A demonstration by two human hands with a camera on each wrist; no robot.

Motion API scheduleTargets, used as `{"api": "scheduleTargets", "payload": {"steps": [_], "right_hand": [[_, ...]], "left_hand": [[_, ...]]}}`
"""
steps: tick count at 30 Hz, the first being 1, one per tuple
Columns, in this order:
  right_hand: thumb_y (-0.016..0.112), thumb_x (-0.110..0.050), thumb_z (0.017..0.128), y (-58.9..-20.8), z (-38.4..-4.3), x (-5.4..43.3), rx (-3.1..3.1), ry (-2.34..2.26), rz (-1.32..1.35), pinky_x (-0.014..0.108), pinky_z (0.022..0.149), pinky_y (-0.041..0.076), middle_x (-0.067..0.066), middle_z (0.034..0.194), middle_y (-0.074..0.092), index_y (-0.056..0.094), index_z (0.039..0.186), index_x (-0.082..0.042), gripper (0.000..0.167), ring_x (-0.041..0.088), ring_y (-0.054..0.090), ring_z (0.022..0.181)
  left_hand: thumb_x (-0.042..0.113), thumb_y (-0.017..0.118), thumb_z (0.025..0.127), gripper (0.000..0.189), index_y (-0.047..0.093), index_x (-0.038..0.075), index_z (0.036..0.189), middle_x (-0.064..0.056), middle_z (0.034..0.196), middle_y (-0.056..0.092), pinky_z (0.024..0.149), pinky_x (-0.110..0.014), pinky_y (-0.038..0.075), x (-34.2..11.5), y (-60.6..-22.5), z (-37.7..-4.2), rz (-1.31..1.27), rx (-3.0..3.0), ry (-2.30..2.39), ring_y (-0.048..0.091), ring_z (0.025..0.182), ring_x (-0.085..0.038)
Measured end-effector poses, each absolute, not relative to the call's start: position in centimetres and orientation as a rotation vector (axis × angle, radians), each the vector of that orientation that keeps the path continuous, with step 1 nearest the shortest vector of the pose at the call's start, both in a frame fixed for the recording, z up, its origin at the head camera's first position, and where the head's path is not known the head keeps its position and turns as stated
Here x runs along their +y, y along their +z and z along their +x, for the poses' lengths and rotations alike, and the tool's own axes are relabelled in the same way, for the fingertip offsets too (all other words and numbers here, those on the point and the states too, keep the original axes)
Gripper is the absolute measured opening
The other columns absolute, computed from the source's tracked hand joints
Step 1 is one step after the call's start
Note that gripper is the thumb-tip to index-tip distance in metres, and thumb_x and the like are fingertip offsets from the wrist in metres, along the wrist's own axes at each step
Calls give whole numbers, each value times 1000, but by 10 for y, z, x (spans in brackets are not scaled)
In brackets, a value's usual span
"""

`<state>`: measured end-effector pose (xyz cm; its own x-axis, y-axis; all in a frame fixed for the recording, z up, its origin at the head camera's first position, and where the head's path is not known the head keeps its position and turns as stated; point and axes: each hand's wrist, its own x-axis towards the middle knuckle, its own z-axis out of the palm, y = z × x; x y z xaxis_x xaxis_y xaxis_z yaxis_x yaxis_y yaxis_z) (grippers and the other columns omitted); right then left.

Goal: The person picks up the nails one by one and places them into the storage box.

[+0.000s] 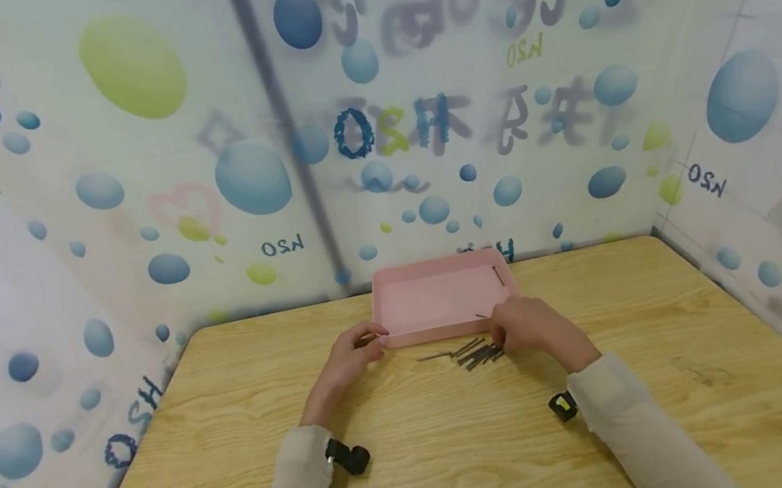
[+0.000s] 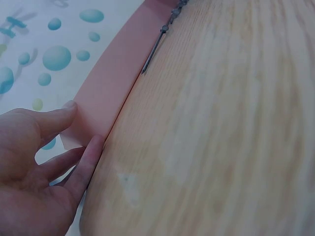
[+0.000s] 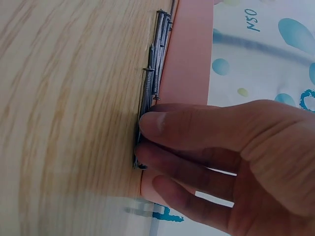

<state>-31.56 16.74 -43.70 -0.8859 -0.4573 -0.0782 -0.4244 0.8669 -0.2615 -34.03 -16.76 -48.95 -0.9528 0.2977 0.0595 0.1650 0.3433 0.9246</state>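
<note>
"Nails (image 1: 479, 355): where do they lie, and how should they be handled, working from the left?"

"Most are on the worktop (image 1: 422, 450), in a loose pile just in front of the near wall of the pink tray (image 1: 442, 332). Start with the left hand (image 1: 349, 357): its thumb and fingers are bent round the tray's near left corner, touching it, with gaps between them. I'd make that hold light, only firm enough to stop the tray sliding."

"And the right hand (image 1: 528, 323)?"

"At the pile's right end, pinching nails between thumb and fingers; they hide how many. I'd grip across the shafts near the middle and take only what lies snugly side by side, so that no nail swivels out. A straight lift should then clear the rim without dragging the pile along."

"What do they look like?"

"Thin, straight and dark grey, with small flat heads. Leftmost, one nail (image 1: 434, 356) reaches out beyond the pile, pointing left, roughly in line with the tray wall. Next come the others, slanting and overlapping; their heads seem to face both ways, so I'd watch for points under the fingers. Farther right, inside the tray, there's a dark sliver (image 1: 483, 315) by the near wall that I take for a nail, then a second dark strip (image 1: 498, 275) near the right wall, probably another."
</note>
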Motion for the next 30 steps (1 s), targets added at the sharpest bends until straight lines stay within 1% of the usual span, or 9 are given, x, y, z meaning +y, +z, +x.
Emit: {"api": "scheduleTargets", "payload": {"steps": [2,8,11,14,22,27,30], "right_hand": [[72,7,84,-437,-316,167,2906,-343,-699,30,64,48,-2,75,65,73,76,-14,23,16,55,68],[68,9,84,-440,-316,167,2915,-293,-731,28,58,43,-6,68,62,71,68,-17,31,13,52,62],[67,9,84,-441,-316,166,2909,-282,-731,27,55,41,-6,65,61,71,66,-18,32,12,51,60],[67,8,85,-442,-315,166,2907,-279,-722,27,55,40,-6,65,61,70,67,-17,31,12,50,61],[71,6,86,-439,-313,165,2902,-269,-722,28,58,45,-5,71,66,73,71,-16,26,12,54,64],[72,4,87,-439,-314,166,2892,-273,-700,28,59,45,-5,71,64,72,74,-15,23,13,54,64],[71,4,87,-439,-313,166,2888,-282,-690,28,59,44,-5,70,63,71,72,-16,25,13,54,64]], "left_hand": [[15,62,104,23,65,1,122,-20,126,65,99,-43,58,-167,-490,-341,425,2472,1687,68,116,-34],[16,62,104,23,65,2,122,-19,127,65,100,-43,58,-167,-490,-342,397,2487,1669,68,116,-33],[17,62,105,23,65,2,122,-19,128,65,100,-44,58,-168,-491,-342,392,2486,1666,68,117,-34],[17,62,105,24,65,2,123,-19,130,64,101,-45,57,-168,-491,-342,396,2479,1668,67,118,-35],[19,62,105,23,66,4,122,-18,129,66,101,-46,57,-167,-489,-341,379,2489,1658,68,115,-33],[18,62,104,23,66,4,122,-18,127,67,101,-45,57,-167,-490,-342,366,2484,1666,69,114,-33],[17,63,104,23,65,3,122,-19,127,67,101,-45,57,-166,-490,-342,365,2475,1674,68,115,-34]]}}
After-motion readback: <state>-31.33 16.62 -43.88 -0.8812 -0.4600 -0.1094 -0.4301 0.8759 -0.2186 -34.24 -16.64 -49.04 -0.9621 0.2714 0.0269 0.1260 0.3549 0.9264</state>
